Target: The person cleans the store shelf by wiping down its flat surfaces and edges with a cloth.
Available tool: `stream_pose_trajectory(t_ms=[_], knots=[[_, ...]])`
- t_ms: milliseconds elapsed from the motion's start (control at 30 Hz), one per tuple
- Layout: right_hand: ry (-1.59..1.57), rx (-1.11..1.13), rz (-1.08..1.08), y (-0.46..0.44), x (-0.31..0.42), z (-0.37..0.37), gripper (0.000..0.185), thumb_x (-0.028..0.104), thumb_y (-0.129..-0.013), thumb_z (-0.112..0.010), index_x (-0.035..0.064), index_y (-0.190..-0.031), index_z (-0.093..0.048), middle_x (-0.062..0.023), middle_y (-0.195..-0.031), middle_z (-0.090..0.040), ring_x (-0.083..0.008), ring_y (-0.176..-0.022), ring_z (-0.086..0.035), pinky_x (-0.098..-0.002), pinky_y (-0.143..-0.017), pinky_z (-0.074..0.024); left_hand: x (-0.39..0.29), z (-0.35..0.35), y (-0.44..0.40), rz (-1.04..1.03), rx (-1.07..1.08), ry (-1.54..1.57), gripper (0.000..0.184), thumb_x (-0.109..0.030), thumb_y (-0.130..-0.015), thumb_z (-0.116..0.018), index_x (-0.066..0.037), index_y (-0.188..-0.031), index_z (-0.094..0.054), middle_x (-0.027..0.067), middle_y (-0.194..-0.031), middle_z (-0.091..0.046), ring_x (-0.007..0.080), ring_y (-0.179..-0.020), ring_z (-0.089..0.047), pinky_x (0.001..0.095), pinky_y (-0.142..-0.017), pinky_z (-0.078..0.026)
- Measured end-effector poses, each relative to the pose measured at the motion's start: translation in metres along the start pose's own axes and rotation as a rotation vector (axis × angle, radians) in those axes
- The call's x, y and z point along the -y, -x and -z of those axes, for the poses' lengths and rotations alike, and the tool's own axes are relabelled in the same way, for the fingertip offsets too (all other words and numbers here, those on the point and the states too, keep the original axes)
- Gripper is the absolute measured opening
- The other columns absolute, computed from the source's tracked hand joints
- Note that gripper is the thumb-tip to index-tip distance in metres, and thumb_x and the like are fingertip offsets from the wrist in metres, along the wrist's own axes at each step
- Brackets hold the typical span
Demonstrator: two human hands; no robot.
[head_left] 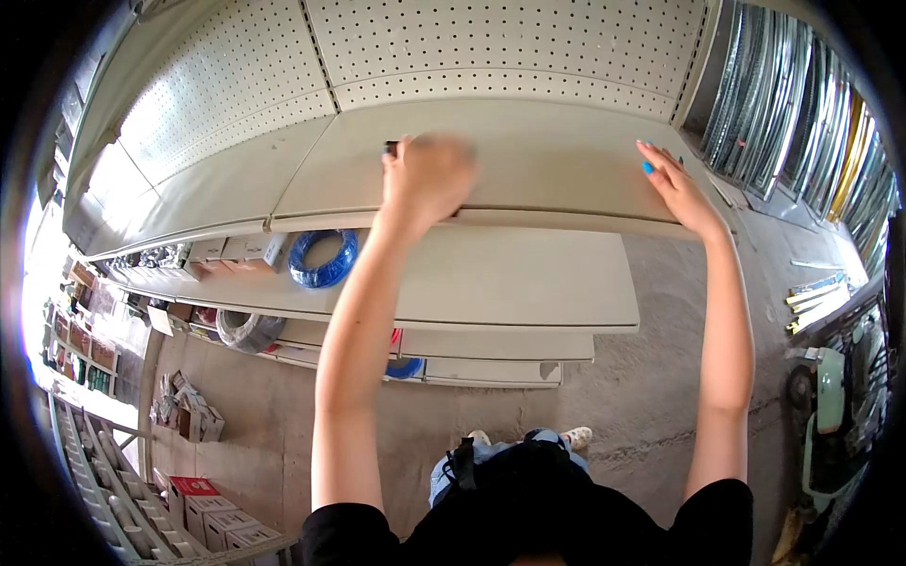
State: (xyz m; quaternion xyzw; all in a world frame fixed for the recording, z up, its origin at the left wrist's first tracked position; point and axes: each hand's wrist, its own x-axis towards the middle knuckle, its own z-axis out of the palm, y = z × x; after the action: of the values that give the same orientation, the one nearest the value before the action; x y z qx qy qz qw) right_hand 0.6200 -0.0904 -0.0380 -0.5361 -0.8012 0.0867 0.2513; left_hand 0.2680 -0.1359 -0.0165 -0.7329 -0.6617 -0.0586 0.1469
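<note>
My left hand is closed over the top shelf, close to its front edge, and partly smeared by motion. A small dark end of something shows beside its thumb; the rest is hidden under the fingers. Over at the shelf's right end, my right hand lies near the corner with its fingers stretched out and nothing held. Blue polish shows on a nail. Behind the shelf stands a perforated back panel.
Below are more shelves with a blue coil, a grey coil and cardboard boxes. Shiny metal strips hang at the right. A green machine stands lower right, and white racks lower left.
</note>
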Motion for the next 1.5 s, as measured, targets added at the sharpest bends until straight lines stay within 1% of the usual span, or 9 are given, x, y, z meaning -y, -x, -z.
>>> stream_pose_trajectory(t_ms=[200,400,433,533,733,1133,1333,1400,1500], knots=[[0.144,0.081,0.042,0.001,0.009,0.002,0.041,0.034,-0.099,-0.038,0.0199,-0.137,-0.043,-0.0076,-0.146,-0.034,-0.0254,-0.139,-0.023,-0.0393,-0.114,-0.0142,-0.089,-0.012,-0.032,-0.323,-0.286,0.114,0.019,-0.024,-0.077,-0.052,-0.008,-0.077,-0.062,0.0089,-0.074,-0.064,0.0333,-0.06,-0.059,0.047,-0.062,-0.049],[0.211,0.113,0.022,0.005,0.022,0.006,0.038,0.031,-0.098,-0.04,0.021,-0.134,-0.048,-0.0067,-0.144,-0.037,-0.0238,-0.138,-0.026,-0.0418,-0.114,-0.0133,-0.139,-0.011,-0.034,-0.235,-0.33,0.325,0.041,-0.032,-0.083,-0.044,-0.008,-0.11,-0.063,0.0116,-0.111,-0.06,0.0372,-0.106,-0.051,0.0544,-0.087,-0.042],[0.226,0.115,0.01,0.006,0.023,0.006,0.038,0.031,-0.098,-0.04,0.0218,-0.134,-0.048,-0.0064,-0.144,-0.037,-0.0233,-0.138,-0.026,-0.0418,-0.115,-0.0131,-0.134,-0.004,-0.037,-0.267,-0.038,0.321,0.053,-0.037,-0.088,-0.037,-0.007,-0.131,-0.047,0.0093,-0.132,-0.047,0.0393,-0.12,-0.038,0.0562,-0.1,-0.031],[0.272,0.106,0.008,0.006,0.014,0.005,0.037,0.031,-0.098,-0.04,0.0261,-0.134,-0.047,-0.0063,-0.146,-0.035,-0.0238,-0.138,-0.025,-0.0422,-0.115,-0.0113,-0.122,-0.009,-0.03,-0.307,-0.221,0.38,0.039,-0.032,-0.088,-0.04,-0.012,-0.117,-0.057,0.0131,-0.116,-0.057,0.0396,-0.112,-0.048,0.0522,-0.095,-0.04],[0.279,0.031,-0.009,0.005,0.005,0.001,0.045,0.035,-0.097,-0.043,0.0326,-0.141,-0.034,-0.0057,-0.149,-0.027,-0.0251,-0.14,-0.019,-0.0403,-0.116,-0.0086,-0.065,0.034,-0.016,-0.282,0.253,0.294,0.039,-0.032,-0.088,-0.041,-0.016,-0.12,-0.054,0.009,-0.123,-0.054,0.0331,-0.121,-0.044,0.0435,-0.096,-0.043],[0.147,0.063,-0.001,0.0,-0.002,-0.002,0.049,0.043,-0.098,-0.037,0.0312,-0.144,-0.027,-0.0077,-0.151,-0.023,-0.0238,-0.141,-0.014,-0.0376,-0.115,-0.0071,0.022,-0.003,0.01,0.003,-0.006,0.192,0.047,-0.036,-0.09,-0.039,-0.021,-0.134,-0.044,0.0013,-0.138,-0.044,0.0306,-0.128,-0.037,0.0423,-0.102,-0.039],[0.181,0.06,0.039,-0.002,0.0,-0.002,0.05,0.045,-0.098,-0.035,0.0296,-0.145,-0.025,-0.0096,-0.15,-0.025,-0.0258,-0.14,-0.019,-0.0383,-0.115,-0.0111,-0.038,0.008,-0.011,-0.102,0.057,0.304,0.03,-0.028,-0.086,-0.043,-0.01,-0.089,-0.066,0.005,-0.088,-0.065,0.0345,-0.085,-0.06,0.0475,-0.068,-0.048],[0.171,0.046,0.053,0.0,0.002,-0.002,0.051,0.045,-0.098,-0.035,0.0279,-0.144,-0.027,-0.0104,-0.149,-0.027,-0.0271,-0.139,-0.021,-0.0394,-0.114,-0.0132,-0.079,-0.006,-0.016,-0.224,-0.259,0.161,0.031,-0.028,-0.084,-0.044,-0.009,-0.07,-0.064,0.0011,-0.07,-0.063,0.0326,-0.068,-0.06,0.0467,-0.054,-0.044],[0.218,0.017,0.074,0.0,-0.002,-0.005,0.051,0.045,-0.097,-0.035,0.0255,-0.144,-0.028,-0.0112,-0.148,-0.029,-0.0286,-0.138,-0.023,-0.0409,-0.114,-0.0153,-0.141,0.012,-0.022,-0.163,-0.1,0.263,0.035,-0.032,-0.088,-0.037,-0.011,-0.104,-0.06,0.0112,-0.108,-0.06,0.0364,-0.101,-0.054,0.0503,-0.085,-0.045]])
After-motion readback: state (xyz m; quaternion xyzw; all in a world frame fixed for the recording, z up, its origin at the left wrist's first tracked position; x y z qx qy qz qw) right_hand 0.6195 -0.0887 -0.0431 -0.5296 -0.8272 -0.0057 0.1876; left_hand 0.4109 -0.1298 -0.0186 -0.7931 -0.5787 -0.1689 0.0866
